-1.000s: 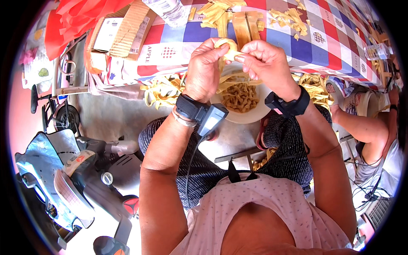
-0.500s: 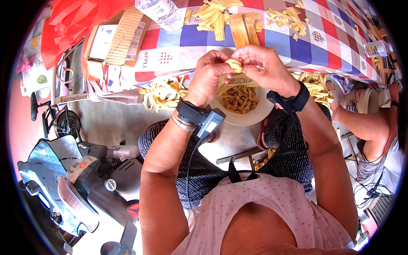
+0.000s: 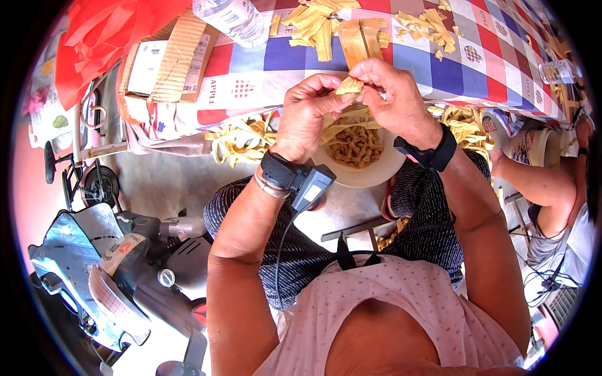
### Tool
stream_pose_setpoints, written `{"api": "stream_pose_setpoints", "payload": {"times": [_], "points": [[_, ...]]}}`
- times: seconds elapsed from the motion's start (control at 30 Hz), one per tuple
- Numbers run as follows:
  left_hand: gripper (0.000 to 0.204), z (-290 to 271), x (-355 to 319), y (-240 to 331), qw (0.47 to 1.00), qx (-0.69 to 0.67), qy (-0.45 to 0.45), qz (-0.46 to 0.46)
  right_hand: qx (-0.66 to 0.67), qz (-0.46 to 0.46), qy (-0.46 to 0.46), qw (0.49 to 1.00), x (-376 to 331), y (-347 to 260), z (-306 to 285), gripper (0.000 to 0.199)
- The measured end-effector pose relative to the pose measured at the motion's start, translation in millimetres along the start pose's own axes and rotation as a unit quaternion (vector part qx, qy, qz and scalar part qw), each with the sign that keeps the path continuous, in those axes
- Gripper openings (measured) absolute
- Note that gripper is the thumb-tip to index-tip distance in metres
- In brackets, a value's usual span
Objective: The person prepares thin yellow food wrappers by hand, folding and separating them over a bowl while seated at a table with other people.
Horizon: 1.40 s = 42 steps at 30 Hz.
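Both my hands are raised over the near edge of the table. My left hand pinches one side of a small folded pale-yellow strip, which looks like dried leaf. On its other side, the closed fingers of my right hand grip it too. Below them is a white basin filled with small twisted brownish-yellow pieces. Longer flat strips lie across the basin's far side, partly hidden by my hands. Just beyond my fingers, a broad yellow-brown strip rests on the table.
The checked tablecloth carries yellow strips, scraps, a clear bottle and a cardboard box. Strip bundles hang or lie beside the basin. A parked scooter stands left; another person's arm is at right.
The strip between my fingers has turned and now shows a flatter, wider face. My right hand has shifted slightly upward; my left has barely moved.
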<state>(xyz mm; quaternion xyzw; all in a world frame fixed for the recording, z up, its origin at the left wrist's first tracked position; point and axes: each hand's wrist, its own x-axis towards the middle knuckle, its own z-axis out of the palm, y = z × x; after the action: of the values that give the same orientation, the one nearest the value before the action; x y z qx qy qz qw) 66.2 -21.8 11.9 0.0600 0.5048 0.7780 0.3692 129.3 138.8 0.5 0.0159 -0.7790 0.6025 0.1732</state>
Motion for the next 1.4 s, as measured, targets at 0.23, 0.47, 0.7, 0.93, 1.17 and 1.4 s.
{"api": "stream_pose_setpoints", "payload": {"times": [0.23,0.47,0.7,0.93,1.17,1.4], "points": [[0.018,0.1,1.8,-12.8,1.000,-0.010,-0.024,0.009,-0.089,0.054,0.003,0.995,2.0,4.4,-12.3,0.004],[0.017,-4.7,8.1,-9.7,0.997,0.061,0.013,0.045,-0.101,0.018,-0.015,0.995,-2.5,-8.4,-8.8,0.007],[0.013,-2.6,8.7,-12.2,0.999,0.055,0.003,0.002,-0.169,-0.046,-0.016,0.984,-4.3,-12.8,-9.7,0.011],[0.016,-2.1,4.9,-7.2,0.999,-0.035,-0.003,-0.016,-0.233,-0.089,-0.056,0.967,-10.4,-18.1,-3.8,0.025],[0.015,-8.2,1.0,-5.3,0.997,-0.027,-0.063,-0.030,-0.300,-0.067,-0.136,0.942,-8.5,-22.8,-4.3,0.029],[0.015,0.2,-6.4,7.0,0.994,0.071,-0.051,-0.072,0.026,0.135,-0.109,0.985,-11.1,-22.1,-12.8,0.036]]}}
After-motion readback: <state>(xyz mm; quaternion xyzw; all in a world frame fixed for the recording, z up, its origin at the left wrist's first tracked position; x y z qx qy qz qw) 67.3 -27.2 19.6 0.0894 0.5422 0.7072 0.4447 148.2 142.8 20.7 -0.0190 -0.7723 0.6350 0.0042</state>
